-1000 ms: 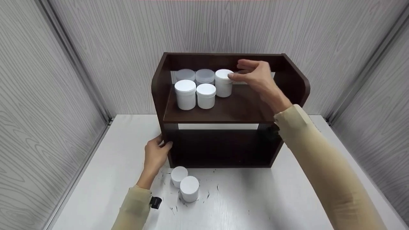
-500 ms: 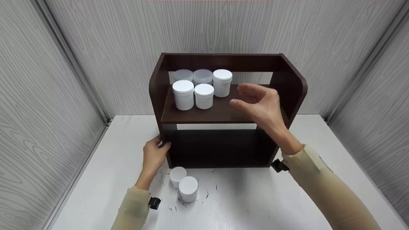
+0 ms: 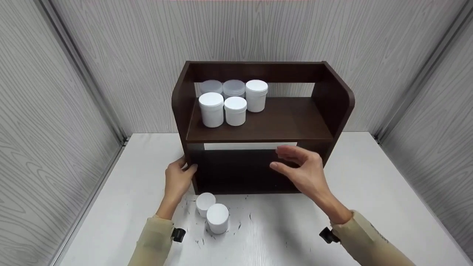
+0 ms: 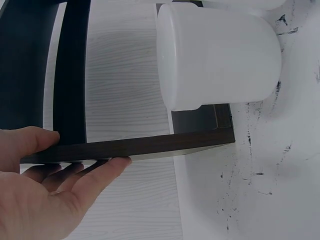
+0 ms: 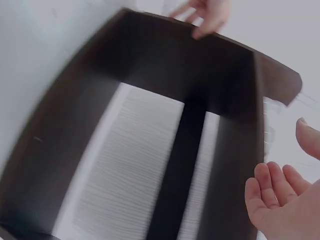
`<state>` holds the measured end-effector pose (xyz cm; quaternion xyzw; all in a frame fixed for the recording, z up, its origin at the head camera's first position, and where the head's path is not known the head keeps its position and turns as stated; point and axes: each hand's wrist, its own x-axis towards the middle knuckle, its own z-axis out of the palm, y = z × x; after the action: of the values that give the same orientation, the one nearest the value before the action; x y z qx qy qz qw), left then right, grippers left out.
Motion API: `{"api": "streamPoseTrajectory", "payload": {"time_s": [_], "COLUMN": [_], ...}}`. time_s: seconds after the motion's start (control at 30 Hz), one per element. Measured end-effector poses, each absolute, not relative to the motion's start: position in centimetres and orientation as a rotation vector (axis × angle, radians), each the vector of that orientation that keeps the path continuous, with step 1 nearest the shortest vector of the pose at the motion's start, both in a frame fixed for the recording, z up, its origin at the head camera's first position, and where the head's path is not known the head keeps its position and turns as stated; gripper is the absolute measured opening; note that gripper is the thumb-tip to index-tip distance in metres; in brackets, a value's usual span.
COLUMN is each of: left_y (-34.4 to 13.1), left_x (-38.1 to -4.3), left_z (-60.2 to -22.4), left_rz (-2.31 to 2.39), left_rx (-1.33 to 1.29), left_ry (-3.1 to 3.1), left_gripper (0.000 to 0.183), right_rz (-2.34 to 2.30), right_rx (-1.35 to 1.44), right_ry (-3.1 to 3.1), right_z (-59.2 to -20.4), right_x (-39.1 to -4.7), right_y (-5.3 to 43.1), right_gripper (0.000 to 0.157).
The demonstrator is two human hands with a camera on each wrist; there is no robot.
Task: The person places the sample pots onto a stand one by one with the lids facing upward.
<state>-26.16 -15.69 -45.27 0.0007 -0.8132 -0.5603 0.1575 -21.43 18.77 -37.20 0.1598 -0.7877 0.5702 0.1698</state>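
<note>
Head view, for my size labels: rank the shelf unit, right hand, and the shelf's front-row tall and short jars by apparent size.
Dark brown shelf unit
Right hand
Front-row tall white jar
Front-row short white jar

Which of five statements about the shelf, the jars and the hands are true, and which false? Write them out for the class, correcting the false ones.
1. The left hand grips one side of the dark shelf. True.
2. Both hands are gripping it. False: the right hand holds nothing.
3. Five jars show on the upper board. True.
4. They sit at the board's right end in the head view. False: they are grouped toward its left.
5. Two more jars stand on the white table. True.
</note>
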Motion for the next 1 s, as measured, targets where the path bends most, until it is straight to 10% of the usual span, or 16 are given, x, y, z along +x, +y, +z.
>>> {"api": "streamPoseTrajectory", "payload": {"time_s": [1.0], "left_y": [-15.6], "left_x": [-26.1], "left_z": [-45.3], "left_rz": [-1.603], "left_rx": [0.082], "left_ry": [-2.338], "left_gripper": [0.052], "right_rz": [1.735], "right_rx": [0.384], "right_ry": [-2.508], "right_z": [-49.1], "right_x": [-17.5], "right_y": [20.6], "right_gripper": [0.045]}}
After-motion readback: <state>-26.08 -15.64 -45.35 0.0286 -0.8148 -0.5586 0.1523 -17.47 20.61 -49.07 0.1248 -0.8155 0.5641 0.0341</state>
